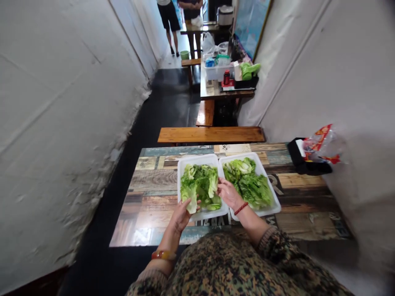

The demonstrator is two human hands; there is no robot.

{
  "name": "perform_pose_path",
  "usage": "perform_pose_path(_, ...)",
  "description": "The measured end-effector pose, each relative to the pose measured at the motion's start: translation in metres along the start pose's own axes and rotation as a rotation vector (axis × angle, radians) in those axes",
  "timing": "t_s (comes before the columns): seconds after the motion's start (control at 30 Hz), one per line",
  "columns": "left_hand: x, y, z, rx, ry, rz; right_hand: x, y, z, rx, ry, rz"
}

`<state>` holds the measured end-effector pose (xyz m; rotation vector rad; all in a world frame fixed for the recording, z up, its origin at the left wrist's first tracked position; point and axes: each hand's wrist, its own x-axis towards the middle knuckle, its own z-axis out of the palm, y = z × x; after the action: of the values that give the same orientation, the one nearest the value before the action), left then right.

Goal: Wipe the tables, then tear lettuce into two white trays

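Two white trays lie side by side on a patchwork-wood table. Loose green lettuce leaves (200, 181) fill the left tray (180, 164); more lettuce (247, 183) fills the right tray (275, 200). At the near edge of the left tray, my left hand (182, 214) pinches the pale base of a lettuce leaf (191, 201) between thumb and fingers. My right hand (227, 192) is over the inner rims where the trays meet, its curled fingertips at a leaf (212, 183) on the right side of the left tray.
The table (148, 205) has a black box (308, 166) with a red and clear plastic packet (321, 142) at its right end. Beyond is a wooden bench (211, 134), then another table with a white bin (217, 73) and bags. Two people stand far back. Walls flank both sides.
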<state>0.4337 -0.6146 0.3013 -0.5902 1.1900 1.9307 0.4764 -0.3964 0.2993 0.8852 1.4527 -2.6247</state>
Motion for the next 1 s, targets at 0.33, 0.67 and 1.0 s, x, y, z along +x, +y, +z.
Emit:
perform_pose_path(0.33, 0.006, 0.003, 0.015, 0.049, 0.023, -0.014, 0.065, -0.05, -0.089, -0.699, 0.432, -0.37)
perform_pose_path(0.67, 0.011, 0.006, 0.028, 0.074, 0.04, -0.025, 0.068, -0.016, -0.07, -1.508, 0.298, -0.415)
perform_pose_path(1.0, 0.003, 0.001, 0.047, 0.079, 0.034, 0.053, 0.049, -0.042, -0.069, -1.286, 0.226, -0.562)
